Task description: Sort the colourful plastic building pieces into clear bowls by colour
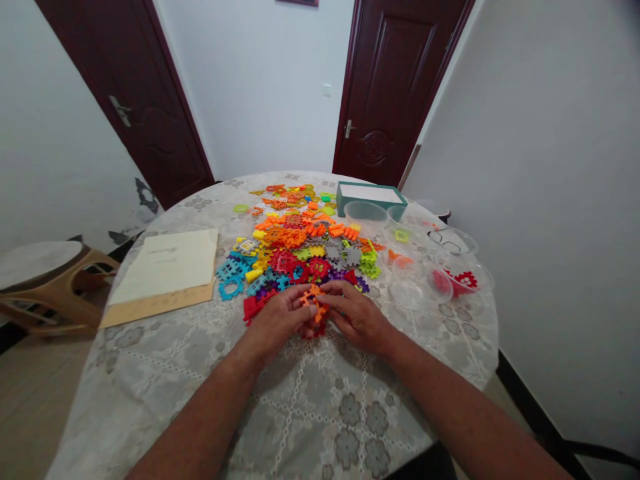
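Observation:
My left hand (pixel 286 312) and my right hand (pixel 353 312) meet at the near edge of a heap of coloured plastic pieces. Between them is an orange notched building piece (pixel 314 303), with the fingers of both hands closed on it. A red piece (pixel 315 331) shows just below the fingers; whether it is joined to the orange one I cannot tell. Beyond my hands spreads the heap of interlocking plastic pieces (pixel 285 261), in red, blue, yellow, grey, green, purple and orange. Red pieces (pixel 253 308) lie close to my left hand.
Several clear plastic bowls (pixel 410 293) stand on the right, some holding red, orange or green pieces. A green box (pixel 370 193) sits at the back. Papers on a brown envelope (pixel 165 267) lie left. A patterned cloth covers the round table (pixel 320 413); a wooden stool (pixel 50 280) stands beyond it.

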`<state>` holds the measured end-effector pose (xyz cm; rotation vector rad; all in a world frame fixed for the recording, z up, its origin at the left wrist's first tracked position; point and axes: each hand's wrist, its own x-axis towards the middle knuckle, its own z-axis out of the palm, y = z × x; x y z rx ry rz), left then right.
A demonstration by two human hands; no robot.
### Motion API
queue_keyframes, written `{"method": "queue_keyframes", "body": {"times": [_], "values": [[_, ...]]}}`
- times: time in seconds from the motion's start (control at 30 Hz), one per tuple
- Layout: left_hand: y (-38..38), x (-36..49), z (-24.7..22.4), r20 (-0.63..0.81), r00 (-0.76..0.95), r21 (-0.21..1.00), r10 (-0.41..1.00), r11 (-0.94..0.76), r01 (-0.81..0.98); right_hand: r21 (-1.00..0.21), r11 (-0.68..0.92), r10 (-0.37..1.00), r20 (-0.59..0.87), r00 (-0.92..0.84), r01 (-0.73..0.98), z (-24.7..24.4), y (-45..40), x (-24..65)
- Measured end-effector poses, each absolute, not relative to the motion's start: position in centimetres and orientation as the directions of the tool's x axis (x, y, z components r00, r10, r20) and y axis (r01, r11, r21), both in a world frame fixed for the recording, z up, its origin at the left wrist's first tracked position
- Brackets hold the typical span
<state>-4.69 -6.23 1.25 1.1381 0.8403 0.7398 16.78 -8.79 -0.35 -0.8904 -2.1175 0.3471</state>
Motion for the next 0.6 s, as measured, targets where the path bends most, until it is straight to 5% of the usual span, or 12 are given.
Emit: {"method": "queue_keyframes", "body": {"times": [0.2, 0.37, 0.6], "values": [[-6.3, -4.6, 1.0, -0.072, 0.45, 0.991, 0.89, 0.014, 0.131, -0.58, 0.656, 0.751, 0.568, -0.337, 0.483, -0.4, -9.0, 16.5], [-6.6, -4.6, 0.7, 0.033, 0.528, 0.951, 0.849, -0.19, 0.245, -0.799, 0.417, 0.908, 0.354, -0.221, 0.434, -0.3, -8.9, 16.7], [-6.6, -4.6, 1.1, 0.055, 0.488, 0.944, 0.871, -0.204, 0.258, -0.832, 0.284, 0.958, 0.231, -0.168, 0.477, 3.2, -9.8, 18.6]]}}
